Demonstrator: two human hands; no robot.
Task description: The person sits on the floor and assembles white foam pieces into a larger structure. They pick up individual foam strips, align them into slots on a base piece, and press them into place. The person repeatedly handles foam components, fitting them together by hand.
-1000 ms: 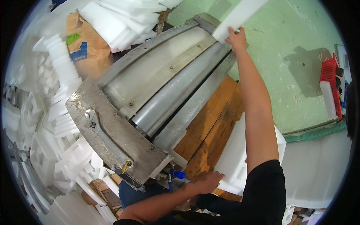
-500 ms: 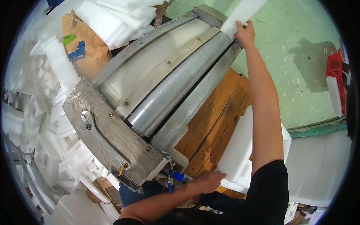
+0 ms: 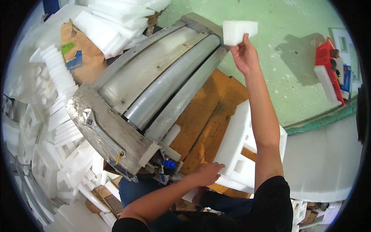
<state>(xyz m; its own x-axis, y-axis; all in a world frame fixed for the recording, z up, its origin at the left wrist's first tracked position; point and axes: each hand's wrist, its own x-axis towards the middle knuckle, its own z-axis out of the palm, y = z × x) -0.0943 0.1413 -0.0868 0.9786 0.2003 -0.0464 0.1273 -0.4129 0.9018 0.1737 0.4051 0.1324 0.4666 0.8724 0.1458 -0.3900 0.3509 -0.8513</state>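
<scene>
My right hand (image 3: 245,54) grips a white foam piece (image 3: 235,34) between thumb and fingers, held up by the far end of a metal roller machine. Its long silver roller (image 3: 174,83) lies between a pale metal plate and a rough grey bar. Down at the near side, my left hand (image 3: 208,173) has its fingers loosely bent, the index finger reaching toward a white foam block with square cutouts (image 3: 232,154). Its fingertips are at the block's edge; whether they press on it I cannot tell. I see nothing held in that hand.
An adjustable wrench (image 3: 102,131) lies on the machine's near end plate, above a blue-handled valve (image 3: 167,164). White foam sheets (image 3: 102,31) and a torn brown paper bag (image 3: 81,52) are behind on the left. A red basket (image 3: 326,58) stands on the green floor (image 3: 293,73).
My right hand has brought the foam piece away from the roller's end; it now shows more end-on. My left hand stays by the foam block. The whole view has shifted slightly.
</scene>
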